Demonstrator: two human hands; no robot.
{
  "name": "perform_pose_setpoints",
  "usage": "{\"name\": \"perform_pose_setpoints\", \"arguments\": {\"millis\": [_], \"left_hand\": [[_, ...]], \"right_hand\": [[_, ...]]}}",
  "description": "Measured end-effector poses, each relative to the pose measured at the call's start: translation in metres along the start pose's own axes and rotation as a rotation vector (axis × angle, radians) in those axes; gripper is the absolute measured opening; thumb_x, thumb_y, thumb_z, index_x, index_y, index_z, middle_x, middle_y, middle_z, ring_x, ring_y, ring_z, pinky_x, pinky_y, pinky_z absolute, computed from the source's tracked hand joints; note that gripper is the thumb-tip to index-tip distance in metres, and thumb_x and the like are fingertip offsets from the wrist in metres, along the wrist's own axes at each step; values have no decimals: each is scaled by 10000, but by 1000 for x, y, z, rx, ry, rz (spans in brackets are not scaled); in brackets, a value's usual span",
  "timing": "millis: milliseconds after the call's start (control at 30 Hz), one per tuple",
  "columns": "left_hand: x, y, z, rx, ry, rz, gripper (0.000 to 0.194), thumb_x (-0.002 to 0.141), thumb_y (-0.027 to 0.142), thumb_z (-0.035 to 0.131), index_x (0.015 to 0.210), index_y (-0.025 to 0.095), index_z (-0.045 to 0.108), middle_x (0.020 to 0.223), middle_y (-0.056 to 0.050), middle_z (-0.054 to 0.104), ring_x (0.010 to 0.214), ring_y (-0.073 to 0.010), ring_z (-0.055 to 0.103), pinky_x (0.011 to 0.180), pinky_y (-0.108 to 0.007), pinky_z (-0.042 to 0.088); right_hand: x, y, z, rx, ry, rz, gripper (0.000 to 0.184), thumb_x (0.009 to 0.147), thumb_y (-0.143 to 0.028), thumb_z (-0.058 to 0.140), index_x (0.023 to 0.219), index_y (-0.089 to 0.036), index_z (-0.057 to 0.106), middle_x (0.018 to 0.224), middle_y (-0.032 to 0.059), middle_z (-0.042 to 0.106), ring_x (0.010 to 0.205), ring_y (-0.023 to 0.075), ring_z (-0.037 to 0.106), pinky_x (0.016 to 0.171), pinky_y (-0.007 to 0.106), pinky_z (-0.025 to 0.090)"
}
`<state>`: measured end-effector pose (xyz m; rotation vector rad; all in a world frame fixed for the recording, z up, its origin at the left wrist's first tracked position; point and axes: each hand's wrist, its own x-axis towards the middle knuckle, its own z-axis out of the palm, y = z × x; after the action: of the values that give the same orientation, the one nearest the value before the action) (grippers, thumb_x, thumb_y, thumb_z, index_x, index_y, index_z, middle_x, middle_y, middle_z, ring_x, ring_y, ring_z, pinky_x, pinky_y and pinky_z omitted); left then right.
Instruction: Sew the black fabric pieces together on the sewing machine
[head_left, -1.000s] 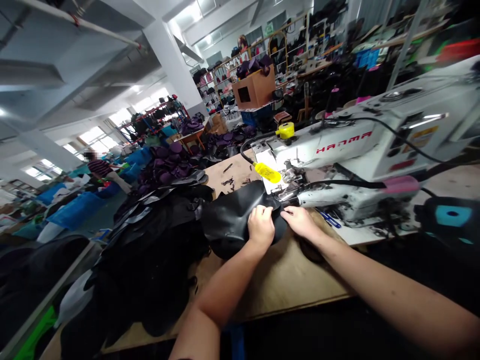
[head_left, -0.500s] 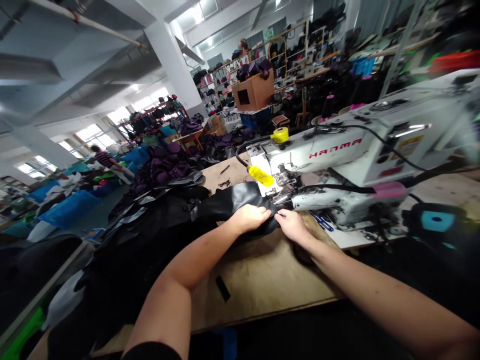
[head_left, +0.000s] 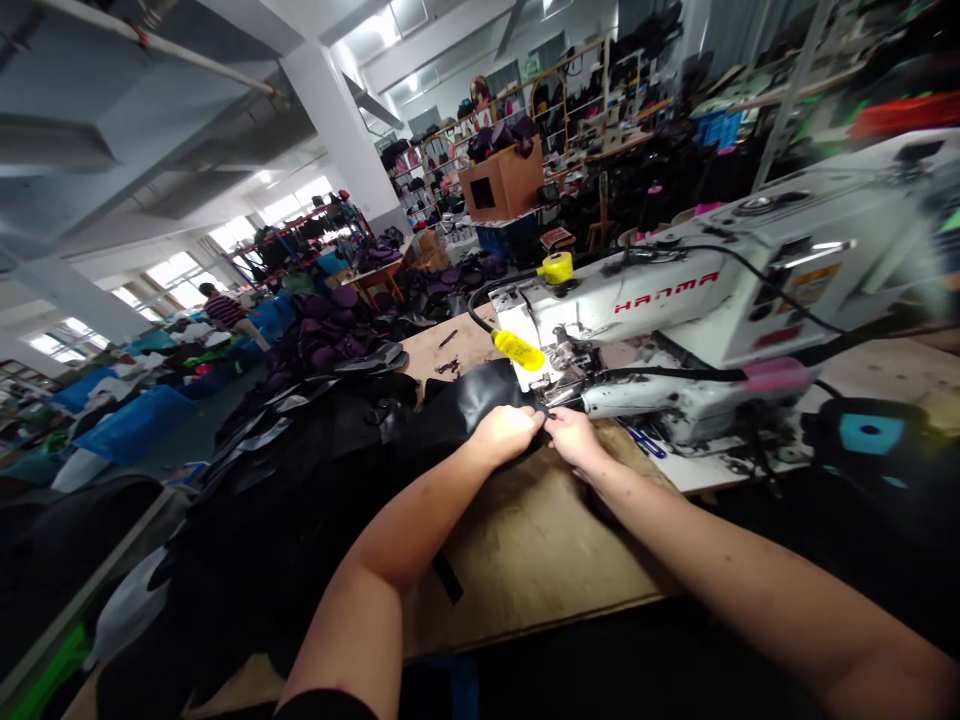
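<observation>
A black leather-like piece [head_left: 480,392] lies on the wooden tabletop [head_left: 547,560], its right end at the needle area of a white sewing machine [head_left: 667,300]. My left hand [head_left: 508,434] is closed on the edge of this piece, just in front of the machine's narrow arm. Close beside it, my right hand [head_left: 574,437] pinches the same edge, thumb and fingers together. The two hands nearly meet. A yellow lamp [head_left: 519,350] on a bent black cable shines white light on the needle area above them. The exact stitching spot is partly hidden by machine parts.
Dark fabric pieces [head_left: 300,500] are heaped on my left. Blue-handled scissors [head_left: 646,442] lie under the machine arm. A black strip [head_left: 448,578] rests near the table's front edge. Farther back are a cardboard box [head_left: 502,185], purple piles and a person in a striped shirt [head_left: 223,310].
Both hands have moved slightly toward the machine with the black piece, and less of its edge hangs in front of them. My left forearm has shifted right, partly covering the black strip.
</observation>
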<state>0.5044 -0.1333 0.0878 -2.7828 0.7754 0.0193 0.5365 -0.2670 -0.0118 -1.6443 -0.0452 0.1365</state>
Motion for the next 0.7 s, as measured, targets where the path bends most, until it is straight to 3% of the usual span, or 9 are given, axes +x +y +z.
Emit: {"name": "perform_pose_setpoints", "arguments": {"millis": [133, 300, 500, 567, 700], "left_hand": [[2, 9, 0, -11, 5, -52, 284, 1023, 231, 407, 1211, 116, 586, 1003, -103, 663, 807, -206, 693, 736, -311, 544], [2, 28, 2, -25, 18, -113, 357, 1004, 136, 378, 1305, 30, 538, 1109, -167, 650, 901, -235, 680, 776, -315, 556], [7, 47, -2, -95, 11, -227, 402, 941, 38, 360, 1291, 7, 555, 1161, -205, 634, 1005, -256, 659, 812, -311, 563], [4, 51, -5, -129, -5, -283, 417, 944, 74, 409, 1344, 28, 519, 1170, -196, 628, 965, -244, 672, 811, -320, 570], [-1, 59, -11, -217, -75, -342, 409, 916, 138, 527, 1314, 43, 531, 1132, -173, 628, 894, -232, 682, 794, -324, 576]], "right_hand": [[-2, -1, 1, 68, -23, 3, 137, 736, -344, 587, 712, -221, 531, 584, -10, 556, 519, 149, 510, 484, 249, 435], [-3, -4, -3, 100, -46, -6, 184, 739, -361, 598, 808, -192, 617, 673, 34, 648, 565, 168, 549, 516, 270, 443], [0, -11, -13, 20, -14, -45, 209, 770, -301, 550, 828, -157, 691, 862, 112, 743, 786, 237, 652, 682, 317, 503], [-2, -9, -15, -72, -5, -50, 202, 739, -273, 562, 826, -166, 710, 826, 98, 743, 763, 235, 640, 659, 308, 484], [-11, -4, -17, -196, -99, -63, 98, 682, -249, 605, 616, -196, 654, 571, 45, 657, 598, 210, 580, 577, 290, 460]]}}
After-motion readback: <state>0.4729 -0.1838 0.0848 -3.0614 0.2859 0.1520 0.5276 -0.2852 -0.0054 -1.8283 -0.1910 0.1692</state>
